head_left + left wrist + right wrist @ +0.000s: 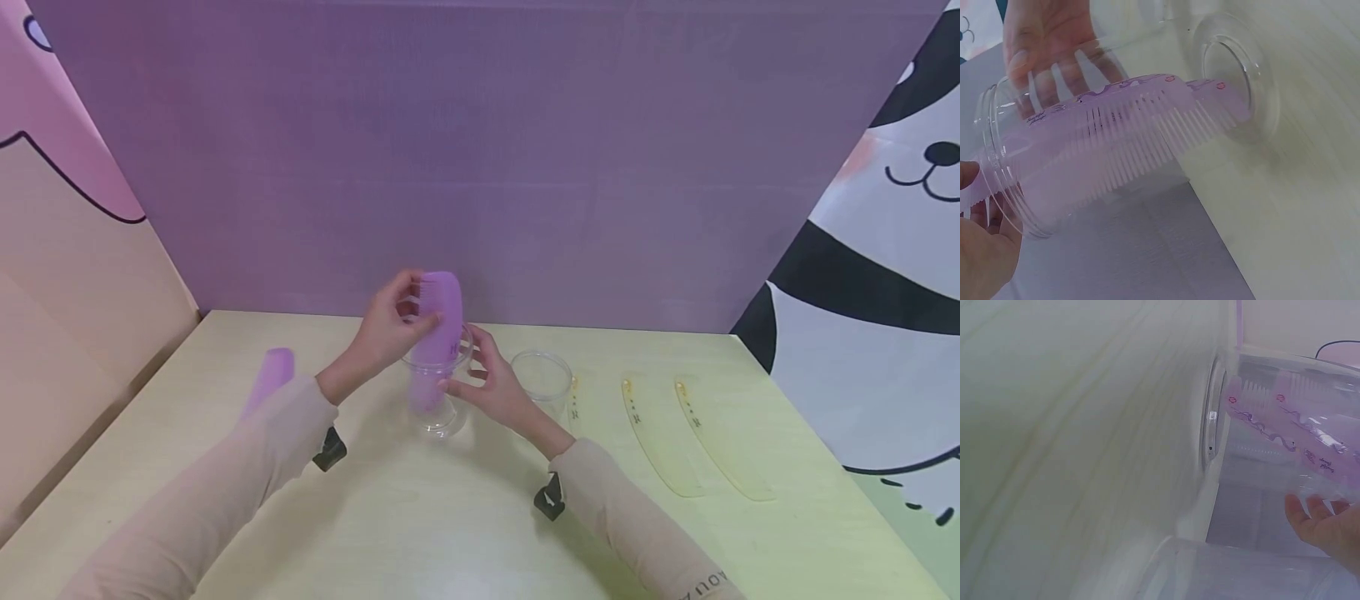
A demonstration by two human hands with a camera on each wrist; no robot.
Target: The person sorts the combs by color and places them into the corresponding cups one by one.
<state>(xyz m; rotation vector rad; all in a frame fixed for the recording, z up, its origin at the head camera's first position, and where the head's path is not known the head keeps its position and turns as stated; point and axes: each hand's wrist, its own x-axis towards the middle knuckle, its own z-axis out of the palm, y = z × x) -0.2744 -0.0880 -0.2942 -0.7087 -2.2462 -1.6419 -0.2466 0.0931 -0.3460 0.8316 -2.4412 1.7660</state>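
Observation:
My left hand (390, 329) pinches a purple comb (442, 304) near its top end. The comb stands upright, its lower part inside a clear plastic cup (463, 354). Two purple comb ends show through the wall in the left wrist view, so another purple comb (1219, 100) seems to be in the cup. My right hand (495, 383) holds the cup from the right, thumb in front and fingers behind. In the right wrist view its fingertips (1316, 506) touch the cup wall (1260, 469). The cup's base meets the table.
Right of my right hand stands a second clear cup (542, 358). Beyond it lie three translucent yellow combs (660, 450). A purple comb (273, 371) lies at the left, partly hidden by my sleeve. A purple panel (480, 167) rises behind the table (420, 517).

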